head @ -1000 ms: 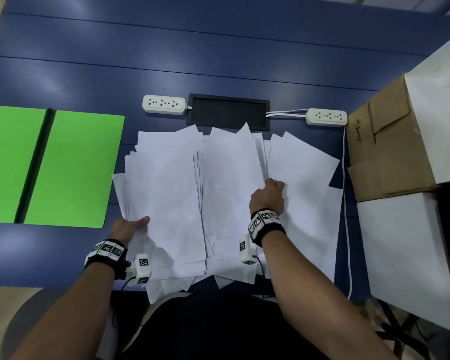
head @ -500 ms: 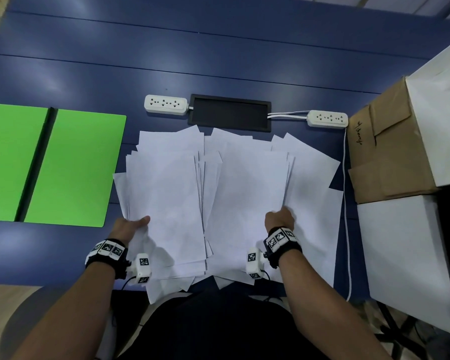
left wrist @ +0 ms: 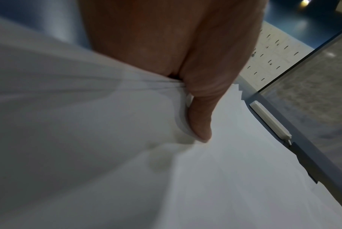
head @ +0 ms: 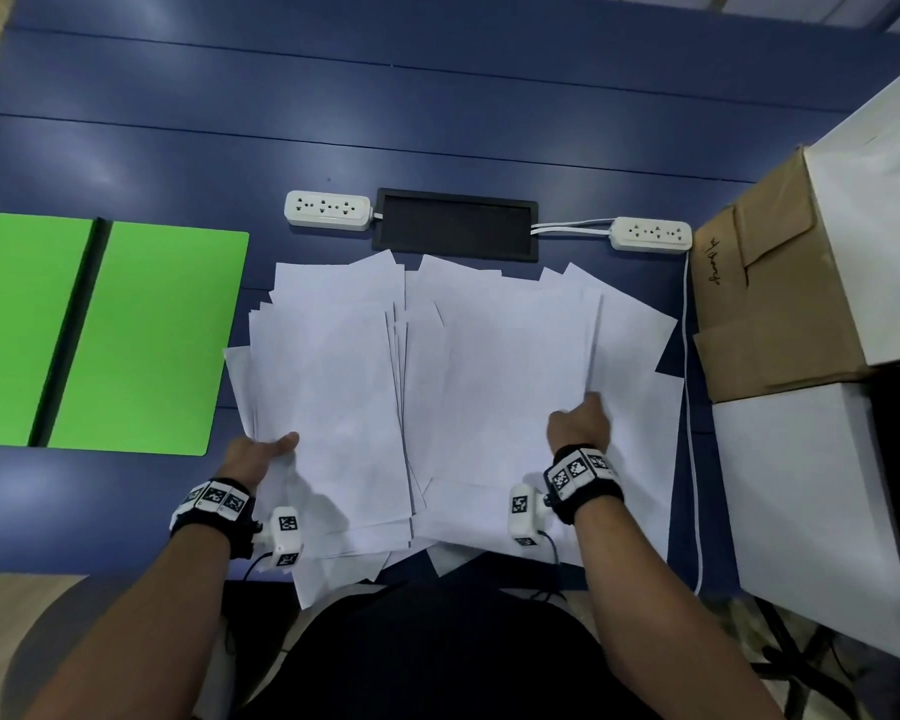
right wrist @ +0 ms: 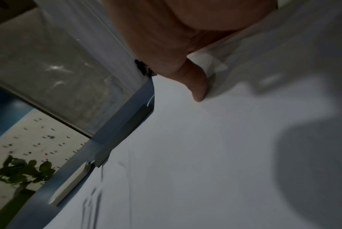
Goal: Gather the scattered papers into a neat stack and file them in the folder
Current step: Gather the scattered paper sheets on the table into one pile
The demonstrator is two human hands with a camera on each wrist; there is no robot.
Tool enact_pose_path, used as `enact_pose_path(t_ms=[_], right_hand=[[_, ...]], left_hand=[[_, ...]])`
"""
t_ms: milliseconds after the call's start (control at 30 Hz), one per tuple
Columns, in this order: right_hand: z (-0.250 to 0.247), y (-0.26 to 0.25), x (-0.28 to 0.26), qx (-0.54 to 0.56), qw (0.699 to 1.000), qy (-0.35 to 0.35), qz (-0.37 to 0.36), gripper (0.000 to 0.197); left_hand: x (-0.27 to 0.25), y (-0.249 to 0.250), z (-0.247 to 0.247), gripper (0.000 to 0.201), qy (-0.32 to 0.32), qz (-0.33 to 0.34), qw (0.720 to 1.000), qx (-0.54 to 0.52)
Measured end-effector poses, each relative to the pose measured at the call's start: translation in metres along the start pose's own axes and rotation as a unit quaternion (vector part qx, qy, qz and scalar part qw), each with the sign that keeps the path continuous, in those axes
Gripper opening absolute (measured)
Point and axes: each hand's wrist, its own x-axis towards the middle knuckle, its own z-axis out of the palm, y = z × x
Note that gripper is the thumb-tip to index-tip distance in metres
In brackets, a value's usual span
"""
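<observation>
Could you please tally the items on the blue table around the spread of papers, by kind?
Green folder, open: 1
White power strips: 2
Black cable tray: 1
Brown cardboard box: 1
White boxes: 2
Total: 7

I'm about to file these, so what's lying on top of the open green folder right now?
Nothing shows on the green folder; its visible part is bare. The papers lie beside it, apart. Its left end is out of frame.

The left hand (head: 261,452) is gripping the near-left edge of the overlapping white papers (head: 453,387) spread on the blue table (head: 437,111). The right hand (head: 579,420) is pinching sheets at the right. The open green folder (head: 146,340) is lying left of the papers.
</observation>
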Motion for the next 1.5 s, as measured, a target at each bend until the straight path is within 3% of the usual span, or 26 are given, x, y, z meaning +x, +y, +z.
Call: enact_pose_path(t_ms=[100, 333, 467, 567, 700, 833, 967, 1167, 1400, 1500], right_hand=[[-0.03, 0.003, 0.023, -0.034, 0.999, 0.022, -0.019, 0.038], [-0.089, 0.02, 0.062, -0.022, 0.994, 0.039, -0.098, 0.021], [-0.11, 0.042, 0.08, -0.011, 0.998, 0.052, -0.034, 0.035], [-0.106, 0.073, 0.096, -0.019, 0.998, 0.013, 0.051, 0.039], [-0.085, 0.102, 0.094, -0.07, 0.991, -0.021, 0.112, 0.038], [-0.066, 0.109, 0.092, -0.138, 0.978, -0.007, 0.157, 0.049], [-0.062, 0.099, 0.081, -0.164, 0.97, 0.016, 0.181, 0.045], [-0.064, 0.108, 0.074, -0.124, 0.984, 0.04, 0.124, 0.049], [-0.096, 0.082, 0.055, -0.033, 0.99, 0.135, 0.018, 0.051], [-0.125, 0.063, 0.054, -0.059, 0.984, 0.16, -0.051, 0.036]], left_hand=[[0.001, -0.003, -0.001, 0.054, 0.001, 0.006, 1.0, -0.004], [0.005, -0.006, -0.003, 0.063, -0.006, 0.008, 1.0, -0.015], [0.014, -0.013, -0.004, 0.082, -0.01, 0.004, 1.0, -0.013], [0.014, -0.012, -0.005, 0.072, -0.007, 0.009, 1.0, -0.015], [0.005, -0.006, -0.002, 0.073, -0.008, 0.013, 1.0, -0.015], [-0.005, 0.001, 0.002, 0.051, 0.001, 0.018, 1.0, -0.023], [-0.008, 0.003, 0.004, 0.04, 0.0, 0.017, 1.0, -0.023], [-0.007, 0.003, 0.003, 0.052, 0.003, 0.015, 1.0, -0.017], [-0.003, 0.0, 0.001, 0.056, 0.008, 0.014, 1.0, -0.013], [-0.003, 0.0, 0.001, 0.055, 0.007, 0.013, 1.0, -0.011]])
